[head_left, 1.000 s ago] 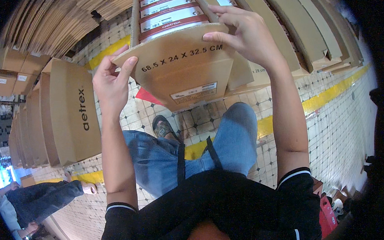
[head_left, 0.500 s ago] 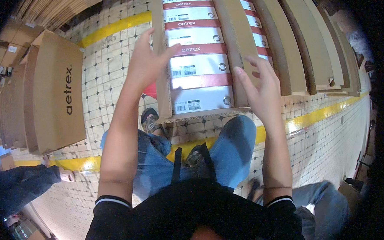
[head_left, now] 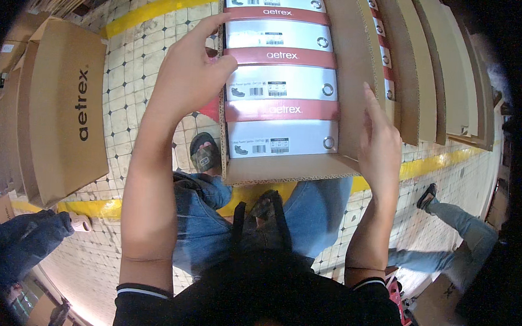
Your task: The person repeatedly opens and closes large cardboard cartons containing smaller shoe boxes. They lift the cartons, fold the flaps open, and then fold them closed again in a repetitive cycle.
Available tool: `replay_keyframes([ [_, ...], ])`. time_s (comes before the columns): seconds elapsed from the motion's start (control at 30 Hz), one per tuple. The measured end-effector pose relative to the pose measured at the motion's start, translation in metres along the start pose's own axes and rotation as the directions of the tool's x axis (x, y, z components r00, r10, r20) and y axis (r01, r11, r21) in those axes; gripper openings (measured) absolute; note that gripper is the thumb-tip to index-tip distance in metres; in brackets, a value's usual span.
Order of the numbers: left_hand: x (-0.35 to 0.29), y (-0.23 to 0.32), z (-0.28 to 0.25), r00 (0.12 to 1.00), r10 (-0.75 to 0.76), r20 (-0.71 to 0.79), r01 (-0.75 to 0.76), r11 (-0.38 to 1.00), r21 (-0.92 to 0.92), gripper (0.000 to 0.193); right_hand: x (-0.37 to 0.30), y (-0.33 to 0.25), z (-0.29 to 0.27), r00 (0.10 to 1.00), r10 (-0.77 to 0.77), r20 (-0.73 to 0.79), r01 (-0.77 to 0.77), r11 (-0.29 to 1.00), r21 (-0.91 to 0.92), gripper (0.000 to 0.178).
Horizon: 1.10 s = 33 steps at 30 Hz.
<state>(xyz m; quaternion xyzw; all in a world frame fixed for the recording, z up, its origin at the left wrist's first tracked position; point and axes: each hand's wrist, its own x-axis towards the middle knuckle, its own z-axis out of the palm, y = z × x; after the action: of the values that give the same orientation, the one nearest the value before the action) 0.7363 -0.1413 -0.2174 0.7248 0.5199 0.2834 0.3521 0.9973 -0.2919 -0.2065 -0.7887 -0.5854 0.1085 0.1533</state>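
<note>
Before me an open cardboard carton (head_left: 293,174) holds a row of white shoe boxes (head_left: 280,139) with red lids, label ends facing up. My left hand (head_left: 189,70) is at the carton's left wall, thumb and forefinger spread apart around its upper edge, the thumb tip over the boxes. Its other fingers are mostly hidden. On the opposite side, my right hand (head_left: 381,145) lies along the right wall near the close corner, fingers extended and the forefinger pointing away from me. Neither hand has a shoe box in it.
More open cartons (head_left: 416,82) stand in a row to the right, one with shoe boxes inside. Upright cartons (head_left: 69,111) line the left. A yellow stripe (head_left: 157,10) crosses the tiled floor. Another person's legs (head_left: 27,239) show at lower left, another's (head_left: 458,232) at lower right.
The carton appears nearer and larger in view. My right hand has come down beside its right wall, and my left hand has closed in on the left wall. The person at right has shifted their legs.
</note>
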Motion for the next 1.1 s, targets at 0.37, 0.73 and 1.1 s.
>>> replay_keyframes([
  [0.37,0.038,-0.023,0.006,0.963,0.239,-0.124,-0.25,0.965,-0.085,0.029,0.001,-0.015,-0.004,0.994,0.106,0.014,-0.107,0.994,0.012,0.05],
  [0.73,0.058,-0.024,0.009,0.965,0.226,-0.132,-0.238,0.968,-0.08,0.03,0.002,-0.01,0.003,0.996,0.047,-0.08,-0.046,0.999,0.024,0.062],
  [1.1,0.06,-0.025,0.004,0.947,0.286,-0.149,-0.296,0.953,-0.055,0.032,0.003,-0.011,0.002,0.994,0.027,-0.106,-0.021,0.998,0.055,0.065],
])
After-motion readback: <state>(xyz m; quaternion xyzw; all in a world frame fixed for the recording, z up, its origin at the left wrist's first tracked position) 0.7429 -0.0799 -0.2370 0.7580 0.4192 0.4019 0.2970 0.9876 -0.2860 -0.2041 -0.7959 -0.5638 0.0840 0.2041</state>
